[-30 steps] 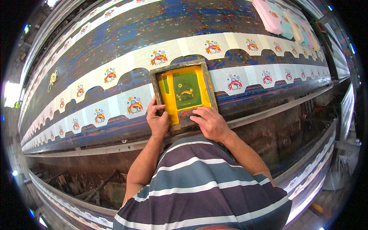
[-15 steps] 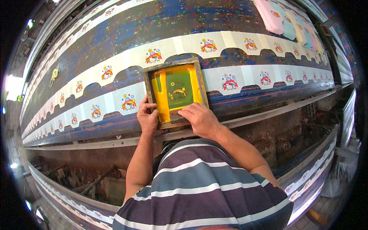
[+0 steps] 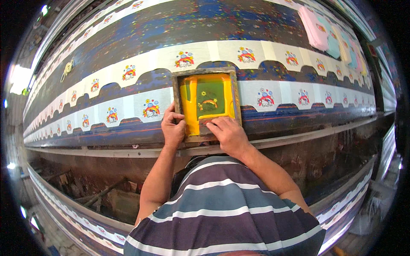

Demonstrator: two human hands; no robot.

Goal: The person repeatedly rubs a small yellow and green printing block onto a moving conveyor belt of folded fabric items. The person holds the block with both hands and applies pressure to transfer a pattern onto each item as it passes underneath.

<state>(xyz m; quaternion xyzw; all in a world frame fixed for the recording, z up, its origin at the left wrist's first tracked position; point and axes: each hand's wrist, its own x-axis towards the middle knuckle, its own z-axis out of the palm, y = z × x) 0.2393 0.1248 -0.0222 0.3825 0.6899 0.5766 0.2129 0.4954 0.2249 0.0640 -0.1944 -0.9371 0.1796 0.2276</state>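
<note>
View shifted, left hand (image 3: 172,127) at frame (image 3: 175,91) edge

A long dark table (image 3: 194,32), flecked with blue, red and yellow paint, curves across the room, a pale rail (image 3: 106,152) along its near edge. Beyond a shadowy brown gap (image 3: 294,164) stands another long table (image 3: 347,182). White glare (image 3: 20,80) floods the far left, its source unclear; a smaller light (image 3: 11,165) glows below.

frame (image 3: 235,94): brown | ink (image 3: 191,104): yellow | shirt (image 3: 226,215): purple-grey, white-striped | cloth pieces (image 3: 273,102): white, rainbow-printed
</note>
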